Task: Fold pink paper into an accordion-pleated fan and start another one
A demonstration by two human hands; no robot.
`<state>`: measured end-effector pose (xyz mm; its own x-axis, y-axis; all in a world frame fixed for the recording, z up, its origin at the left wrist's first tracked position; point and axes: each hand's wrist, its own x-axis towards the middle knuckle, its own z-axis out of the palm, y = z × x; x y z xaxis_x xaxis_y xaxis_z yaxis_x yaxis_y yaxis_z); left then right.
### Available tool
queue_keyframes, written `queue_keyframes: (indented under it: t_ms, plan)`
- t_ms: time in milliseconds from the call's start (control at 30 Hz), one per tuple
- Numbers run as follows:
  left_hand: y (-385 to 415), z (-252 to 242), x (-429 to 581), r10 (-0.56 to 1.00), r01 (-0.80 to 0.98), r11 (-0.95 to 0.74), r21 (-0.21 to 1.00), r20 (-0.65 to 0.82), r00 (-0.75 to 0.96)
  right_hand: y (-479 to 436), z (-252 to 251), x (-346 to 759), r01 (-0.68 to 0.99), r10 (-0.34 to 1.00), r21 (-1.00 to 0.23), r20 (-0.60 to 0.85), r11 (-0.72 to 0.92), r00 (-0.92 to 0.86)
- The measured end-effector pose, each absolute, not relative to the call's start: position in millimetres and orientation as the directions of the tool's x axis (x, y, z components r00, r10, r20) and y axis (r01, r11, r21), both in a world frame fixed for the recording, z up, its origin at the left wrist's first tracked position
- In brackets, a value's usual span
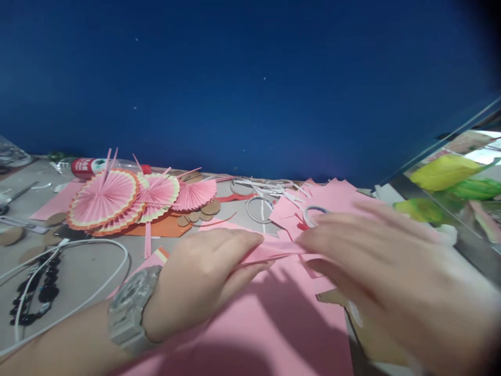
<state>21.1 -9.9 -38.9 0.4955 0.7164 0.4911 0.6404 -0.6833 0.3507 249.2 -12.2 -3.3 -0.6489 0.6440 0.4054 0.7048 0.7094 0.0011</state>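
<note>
A narrow folded strip of pink paper (274,251) stretches between my two hands. My left hand (203,266), with a watch (135,308) on its wrist, pinches the strip's left end between thumb and fingers. At the other end, my right hand (376,266) has the paper between its thumb and fingers; it is blurred by motion and its fingers cover that end. Below both hands lies a large pink paper sheet (297,324), with their shadows on it.
Round pleated paper fans (104,201) lie at the left, before a plastic bottle (88,166). Near them are a white cable (121,256) and a black bead string (49,287). Tape rolls (250,211) and pink paper pieces (332,196) sit behind my hands. A blue partition (250,94) stands behind.
</note>
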Motion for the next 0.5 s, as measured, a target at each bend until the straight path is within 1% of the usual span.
queue_keyframes:
  t_ms: [33,67,100,167,267,367,500]
  plan:
    - [-9.9,-40.8,21.7,0.692,0.626,-0.708,0.325,0.497,0.524,-15.1,-5.7,238.1,0.675,0.617,0.042,0.368,0.737,-0.696]
    - [-9.7,-42.3,21.8,0.664,0.605,-0.736,0.304,0.499,0.557,-17.0,-8.1,230.1,0.667,0.620,0.054,0.320,0.743,-0.716]
    - [-9.2,-43.4,21.3,0.642,0.586,-0.757,0.288,0.495,0.586,-17.9,-10.0,225.5,0.662,0.627,0.055,0.267,0.748,-0.731]
    - [-6.9,-44.1,18.0,0.599,0.548,-0.795,0.262,0.487,0.636,-17.5,-10.7,225.3,0.658,0.632,0.024,0.255,0.753,-0.732]
    - [-1.3,-42.1,10.3,0.508,0.458,-0.858,0.231,0.508,0.696,-16.2,-5.1,235.2,0.648,0.613,-0.009,0.338,0.761,-0.714]
    - [2.1,-39.3,5.3,0.434,0.364,-0.900,0.238,0.557,0.708,-18.1,0.2,240.4,0.632,0.576,-0.004,0.415,0.775,-0.704]
    - [1.1,-38.2,4.3,0.393,0.352,-0.916,0.190,0.587,0.707,-21.6,0.5,238.3,0.621,0.566,-0.014,0.426,0.784,-0.706]
